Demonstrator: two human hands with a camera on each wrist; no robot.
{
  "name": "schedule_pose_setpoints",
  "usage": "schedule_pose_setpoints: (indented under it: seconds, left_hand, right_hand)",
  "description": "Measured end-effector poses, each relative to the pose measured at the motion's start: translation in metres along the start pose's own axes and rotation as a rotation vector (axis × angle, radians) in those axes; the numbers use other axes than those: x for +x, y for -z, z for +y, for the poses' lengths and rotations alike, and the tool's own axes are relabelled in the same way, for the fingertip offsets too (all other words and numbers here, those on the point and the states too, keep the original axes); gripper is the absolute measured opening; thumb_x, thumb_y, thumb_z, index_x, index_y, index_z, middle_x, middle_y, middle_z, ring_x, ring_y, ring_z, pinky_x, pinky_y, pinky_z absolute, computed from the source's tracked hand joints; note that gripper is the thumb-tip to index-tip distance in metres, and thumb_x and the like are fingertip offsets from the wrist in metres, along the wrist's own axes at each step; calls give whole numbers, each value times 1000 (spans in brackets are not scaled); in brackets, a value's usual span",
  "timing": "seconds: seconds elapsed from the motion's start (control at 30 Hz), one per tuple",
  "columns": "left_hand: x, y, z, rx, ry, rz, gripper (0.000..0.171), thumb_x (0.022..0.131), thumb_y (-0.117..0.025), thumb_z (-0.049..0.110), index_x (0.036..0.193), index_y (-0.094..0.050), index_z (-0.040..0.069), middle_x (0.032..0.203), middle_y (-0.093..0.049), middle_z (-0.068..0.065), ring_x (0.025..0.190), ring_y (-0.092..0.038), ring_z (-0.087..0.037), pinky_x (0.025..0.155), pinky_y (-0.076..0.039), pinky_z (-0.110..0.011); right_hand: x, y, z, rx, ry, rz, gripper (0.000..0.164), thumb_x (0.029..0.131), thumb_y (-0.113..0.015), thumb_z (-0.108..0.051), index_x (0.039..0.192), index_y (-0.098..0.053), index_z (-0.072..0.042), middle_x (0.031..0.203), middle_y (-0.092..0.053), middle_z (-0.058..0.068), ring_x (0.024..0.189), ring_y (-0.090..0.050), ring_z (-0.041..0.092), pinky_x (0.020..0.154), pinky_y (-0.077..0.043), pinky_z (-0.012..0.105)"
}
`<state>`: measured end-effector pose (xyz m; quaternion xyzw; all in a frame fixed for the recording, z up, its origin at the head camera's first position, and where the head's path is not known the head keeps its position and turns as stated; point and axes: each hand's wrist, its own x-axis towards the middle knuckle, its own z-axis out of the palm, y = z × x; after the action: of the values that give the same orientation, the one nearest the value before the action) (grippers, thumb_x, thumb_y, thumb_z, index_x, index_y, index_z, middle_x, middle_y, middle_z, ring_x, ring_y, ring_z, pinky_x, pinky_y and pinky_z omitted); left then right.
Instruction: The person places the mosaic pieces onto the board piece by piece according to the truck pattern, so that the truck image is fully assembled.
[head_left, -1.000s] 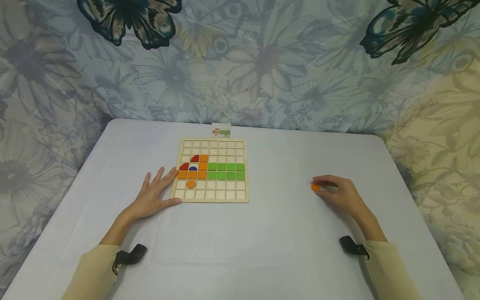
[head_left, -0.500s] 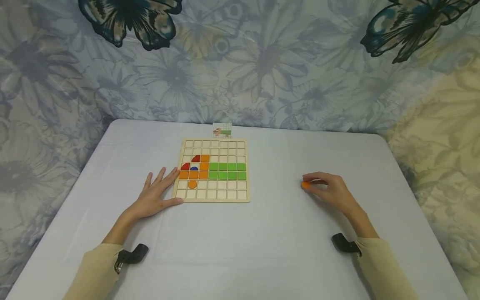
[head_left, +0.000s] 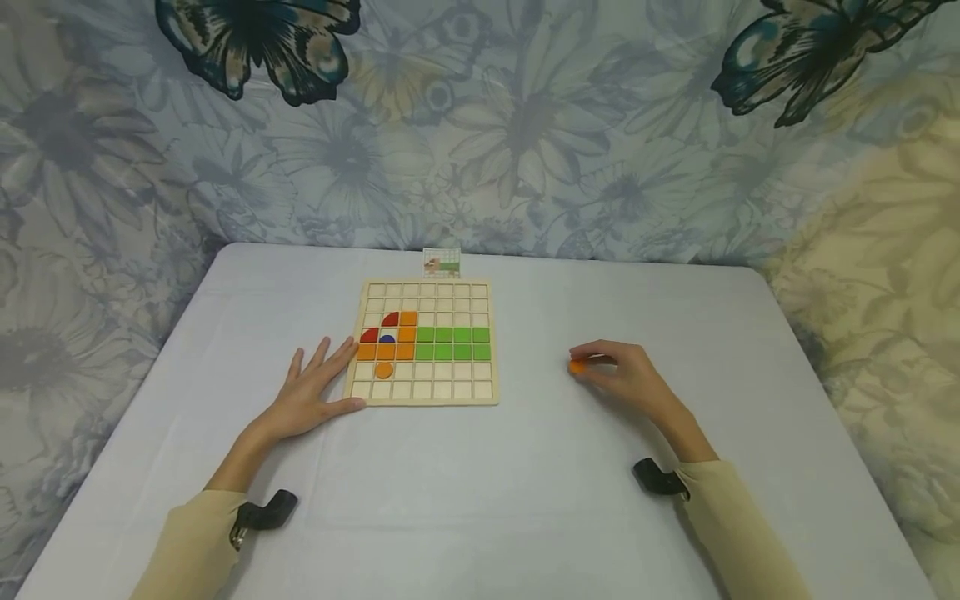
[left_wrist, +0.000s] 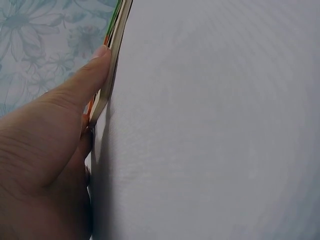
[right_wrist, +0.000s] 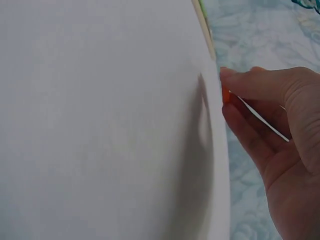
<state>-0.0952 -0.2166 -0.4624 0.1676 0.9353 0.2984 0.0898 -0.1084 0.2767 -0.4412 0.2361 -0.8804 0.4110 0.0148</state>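
Observation:
A square wooden grid board point(head_left: 422, 406) lies left of centre on the table. Orange squares, green squares point(head_left: 453, 343), red quarter-round pieces point(head_left: 391, 319), a blue half-round piece point(head_left: 387, 339) and an orange disc point(head_left: 384, 370) sit in its cells. My left hand point(head_left: 303, 402) rests at the board's left side, fingers spread and straight, with the thumb on its near left corner. To the right of the board my right hand point(head_left: 626, 379) pinches a small orange disc point(head_left: 576, 367) between thumb and fingers. In the right wrist view only a sliver of that orange piece point(right_wrist: 226, 95) shows.
A small printed card point(head_left: 442, 262) with a grid picture stands or lies just behind the board; I cannot tell which. White cloth covers the table point(head_left: 480, 500). A flower-and-butterfly patterned backdrop point(head_left: 525, 150) rises along its far edge.
My right hand has moved left toward the board, carrying the orange disc. The left hand and the pieces on the board stay where they were.

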Motion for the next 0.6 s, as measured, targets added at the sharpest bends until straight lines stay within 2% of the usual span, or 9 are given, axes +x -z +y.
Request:
schedule_pose_setpoints:
  seconds: [0.2, 0.37, 0.6]
  left_hand:
    - [-1, 0, 1, -7, -4, -4, 97, 83, -74, 49, 156, -24, 10, 162, -18, -12, 150, 2, -38, 115, 17, -56]
    - [-1, -2, -1, 2, 17, -24, 98, 83, -73, 51, 157, -23, 12, 163, -17, -9, 150, 4, -36, 114, 18, -55]
    - [3, -1, -1, 8, 11, -23, 99, 82, -73, 53, 157, -23, 13, 163, -17, -8, 150, 4, -35, 115, 18, -54]
  right_hand:
    - [15, -18, -21, 49, 23, -59, 29, 81, -76, 5, 109, -72, 2, 108, -72, 10, 101, -67, 28, 88, -55, 43]
    - [33, -38, -33, 87, 63, -131, 28, 81, -76, 5, 109, -72, 1, 107, -73, 10, 101, -68, 26, 89, -55, 41]
    - [58, -58, -53, 121, 122, -206, 28, 82, -76, 3, 110, -71, 1, 108, -73, 9, 100, -69, 22, 90, -55, 34]
